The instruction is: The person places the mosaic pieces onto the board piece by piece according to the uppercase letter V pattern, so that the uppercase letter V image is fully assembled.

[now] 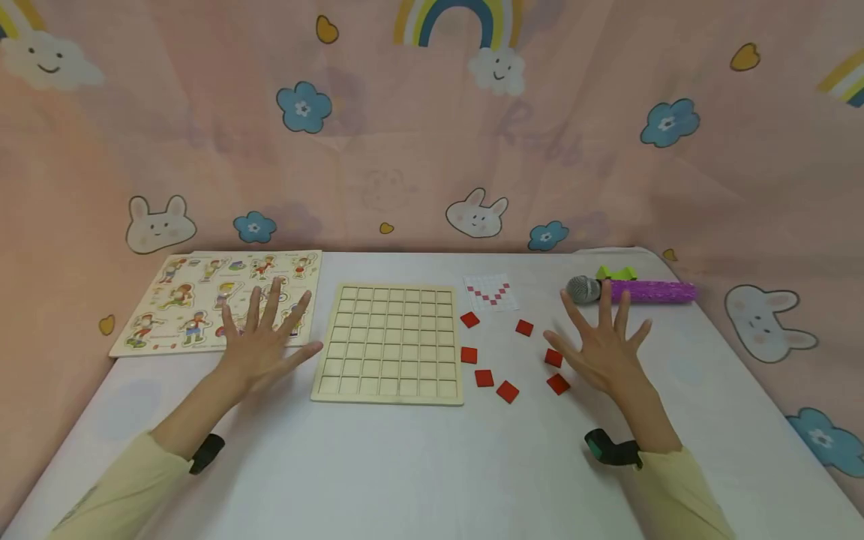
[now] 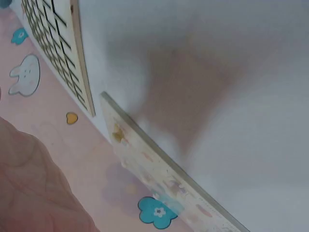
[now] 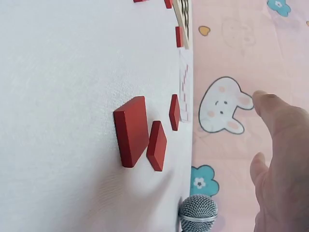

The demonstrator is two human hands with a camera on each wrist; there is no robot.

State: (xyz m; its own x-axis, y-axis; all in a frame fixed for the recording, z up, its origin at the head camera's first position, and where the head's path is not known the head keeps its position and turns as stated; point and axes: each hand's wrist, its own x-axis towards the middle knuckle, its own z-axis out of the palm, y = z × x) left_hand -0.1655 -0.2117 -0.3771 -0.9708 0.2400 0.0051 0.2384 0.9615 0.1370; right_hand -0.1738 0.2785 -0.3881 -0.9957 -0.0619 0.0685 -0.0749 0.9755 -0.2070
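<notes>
L hand [image 1: 259, 349], fingers spread, hovers nr the cream puzzle bd [image 1: 202, 302] w/ colourful figures, flat on its L, and the pale wooden grid bd [image 1: 389, 345], flat w/ all cells bare. R hand [image 1: 604, 349], also spread, is nr 7 red sq. tiles [image 1: 484, 378] scattered flat at various angles, R of the grid bd; white pattern card [image 1: 492, 292] w/ pinkish-red V lies flat nr bd's far R corner.

Playroom-like setting: rainbow-print cloth [image 1: 405, 135] backdrop

The left hand [image 1: 262, 349] hides part of the picture board [image 1: 205, 301] behind it; the right hand [image 1: 606, 352], some of the microphone [image 1: 660, 292].
</notes>
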